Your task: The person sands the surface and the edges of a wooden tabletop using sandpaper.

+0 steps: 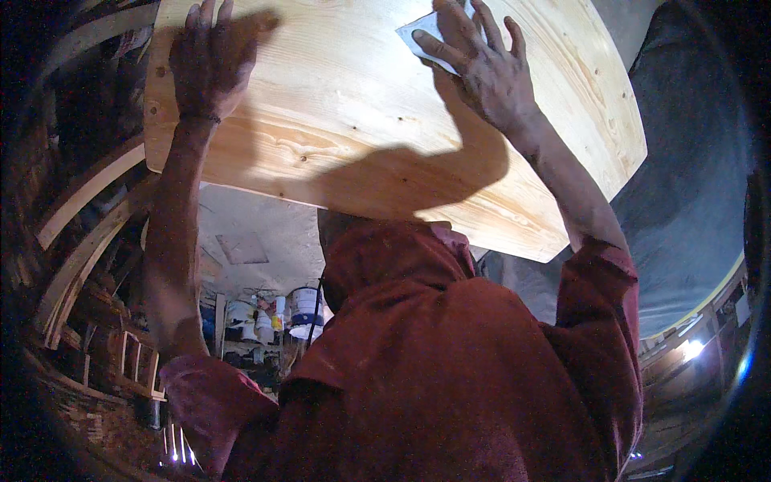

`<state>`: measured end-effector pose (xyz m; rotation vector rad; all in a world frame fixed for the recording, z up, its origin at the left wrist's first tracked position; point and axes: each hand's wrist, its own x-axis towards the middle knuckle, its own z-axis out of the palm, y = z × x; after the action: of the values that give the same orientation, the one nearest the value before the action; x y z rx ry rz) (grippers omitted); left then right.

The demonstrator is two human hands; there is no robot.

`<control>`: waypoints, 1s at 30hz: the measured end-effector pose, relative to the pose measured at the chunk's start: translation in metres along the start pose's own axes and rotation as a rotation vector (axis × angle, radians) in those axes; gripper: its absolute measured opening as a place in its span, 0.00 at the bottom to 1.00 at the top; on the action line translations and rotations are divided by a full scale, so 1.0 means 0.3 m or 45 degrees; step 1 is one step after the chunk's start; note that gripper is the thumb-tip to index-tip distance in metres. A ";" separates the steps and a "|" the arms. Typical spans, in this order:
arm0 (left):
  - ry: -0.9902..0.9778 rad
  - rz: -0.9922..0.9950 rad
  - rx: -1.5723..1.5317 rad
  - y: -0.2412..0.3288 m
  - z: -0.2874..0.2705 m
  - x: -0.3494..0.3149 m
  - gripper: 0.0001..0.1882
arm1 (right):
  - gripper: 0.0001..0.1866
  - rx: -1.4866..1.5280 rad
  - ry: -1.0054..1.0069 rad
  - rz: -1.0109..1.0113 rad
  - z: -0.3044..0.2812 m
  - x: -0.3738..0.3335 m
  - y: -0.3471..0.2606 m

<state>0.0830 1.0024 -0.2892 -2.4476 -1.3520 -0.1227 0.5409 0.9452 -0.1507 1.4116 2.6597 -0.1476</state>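
A large pale pine board [361, 136] with knots and rounded corners fills the upper middle of the view. My left hand [210, 60] lies flat on its left part, fingers spread, holding nothing. My right hand [482, 68] presses a small pale sheet of sandpaper [419, 34] against the board near its upper edge, and the fingers cover most of the sheet. Both forearms reach up from my red sleeves [450, 361]. The hands and arms cast dark shadows across the wood.
Curved wooden strips [84, 241] lean at the left. White buckets and small containers [303, 309] stand on shelves below the board. A grey surface [691, 193] lies to the right, with a bright lamp [691, 349] at its lower edge.
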 end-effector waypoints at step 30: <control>-0.488 0.288 -0.937 0.661 -0.379 0.203 0.41 | 0.30 0.135 0.421 1.124 0.419 -0.602 0.200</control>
<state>0.2916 0.9163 -0.2182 -3.3673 -1.3204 -0.1126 0.6994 0.8130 -0.2479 2.6657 1.9716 0.0430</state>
